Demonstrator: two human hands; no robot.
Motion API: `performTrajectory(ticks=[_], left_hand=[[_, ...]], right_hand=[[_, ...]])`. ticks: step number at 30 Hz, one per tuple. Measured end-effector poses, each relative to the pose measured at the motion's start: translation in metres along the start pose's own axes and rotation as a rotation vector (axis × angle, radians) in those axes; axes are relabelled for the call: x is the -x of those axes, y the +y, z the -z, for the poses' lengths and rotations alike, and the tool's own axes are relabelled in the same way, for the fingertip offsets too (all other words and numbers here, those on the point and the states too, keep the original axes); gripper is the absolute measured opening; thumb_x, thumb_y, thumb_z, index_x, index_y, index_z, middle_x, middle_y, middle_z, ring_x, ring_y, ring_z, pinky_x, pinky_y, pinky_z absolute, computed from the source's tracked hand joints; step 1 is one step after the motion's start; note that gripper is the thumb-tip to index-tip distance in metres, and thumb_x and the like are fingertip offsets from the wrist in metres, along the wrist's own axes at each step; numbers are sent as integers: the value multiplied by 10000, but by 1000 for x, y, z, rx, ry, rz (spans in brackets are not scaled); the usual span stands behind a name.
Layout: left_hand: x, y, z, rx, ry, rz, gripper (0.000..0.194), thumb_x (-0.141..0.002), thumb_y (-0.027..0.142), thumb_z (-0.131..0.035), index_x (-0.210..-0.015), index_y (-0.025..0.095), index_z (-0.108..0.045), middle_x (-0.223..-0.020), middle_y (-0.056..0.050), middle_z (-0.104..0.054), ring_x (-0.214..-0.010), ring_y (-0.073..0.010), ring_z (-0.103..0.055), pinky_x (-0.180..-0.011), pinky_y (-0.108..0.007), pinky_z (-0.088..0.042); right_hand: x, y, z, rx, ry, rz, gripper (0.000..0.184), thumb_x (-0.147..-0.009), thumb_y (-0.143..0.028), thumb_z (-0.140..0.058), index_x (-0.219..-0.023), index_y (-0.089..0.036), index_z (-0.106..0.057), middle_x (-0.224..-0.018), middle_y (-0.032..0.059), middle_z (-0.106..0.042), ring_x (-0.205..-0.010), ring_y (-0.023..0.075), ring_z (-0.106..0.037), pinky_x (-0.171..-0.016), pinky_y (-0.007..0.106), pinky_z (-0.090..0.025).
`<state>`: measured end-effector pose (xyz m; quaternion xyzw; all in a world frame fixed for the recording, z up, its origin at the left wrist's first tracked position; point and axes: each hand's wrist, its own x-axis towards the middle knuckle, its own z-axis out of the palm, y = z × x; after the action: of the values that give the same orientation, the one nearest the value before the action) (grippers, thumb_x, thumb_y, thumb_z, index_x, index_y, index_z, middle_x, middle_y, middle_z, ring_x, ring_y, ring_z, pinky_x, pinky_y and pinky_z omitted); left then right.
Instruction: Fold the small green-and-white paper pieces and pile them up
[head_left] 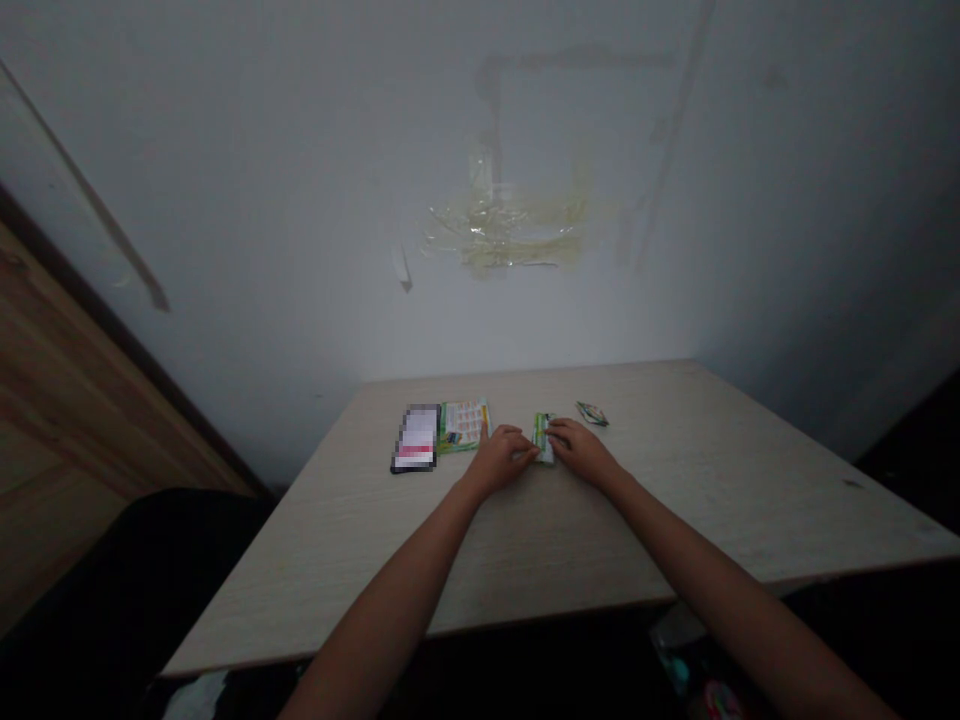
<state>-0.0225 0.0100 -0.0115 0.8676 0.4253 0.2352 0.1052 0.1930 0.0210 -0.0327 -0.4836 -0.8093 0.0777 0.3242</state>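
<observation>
Both my hands rest on the pale wooden table [675, 500], meeting at a small green and white packet [543, 436]. My left hand [501, 458] has its fingers curled and pinches the packet's left edge. My right hand [581, 447] grips the packet's right side with closed fingers. The packet lies flat on the tabletop between them.
A phone [415, 438] with a lit screen lies left of my hands, beside a green and orange printed leaflet [464, 424]. A small torn wrapper piece [592, 413] lies to the right. Behind stands a white wall with tape residue [502, 232]; a wooden panel [60, 420] is at left.
</observation>
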Motion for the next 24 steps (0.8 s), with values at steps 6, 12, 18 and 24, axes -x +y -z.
performTrajectory(ticks=[6, 12, 18, 24], left_hand=[[0, -5, -1, 4, 67, 36, 259, -937, 408, -500, -995, 299, -728, -1102, -26, -729, -1171, -231, -556, -1151, -549, -172], [0, -10, -4, -70, 50, 89, 270, -928, 434, -519, -1023, 296, -730, -1152, -47, -707, -1211, -256, -511, -1126, -649, -86], [0, -12, -3, -63, 44, 85, 228, -924, 411, -542, -1004, 314, -732, -1160, -23, -705, -1212, -254, -505, -1103, -691, -78], [1, -10, 0, -98, 44, 48, 219, -912, 426, -556, -983, 331, -740, -1172, -10, -698, -1226, -277, -489, -1089, -725, -81]], right_hand=[[0, 5, 0, -96, -29, 15, 309, -908, -247, -524, -1167, -193, -686, -1283, 118, -624, -1202, 226, -569, -1085, 416, -410], [1, 1, 3, -147, -62, 19, 346, -905, -274, -531, -1216, -188, -657, -1312, 119, -609, -1229, 229, -557, -1099, 425, -394], [2, 3, 5, -111, -86, 45, 374, -920, -280, -507, -1259, -185, -632, -1336, 124, -585, -1246, 228, -537, -1107, 421, -383], [2, 2, 7, -1, -94, 89, 378, -933, -294, -498, -1282, -214, -621, -1334, 122, -578, -1230, 236, -544, -1079, 415, -413]])
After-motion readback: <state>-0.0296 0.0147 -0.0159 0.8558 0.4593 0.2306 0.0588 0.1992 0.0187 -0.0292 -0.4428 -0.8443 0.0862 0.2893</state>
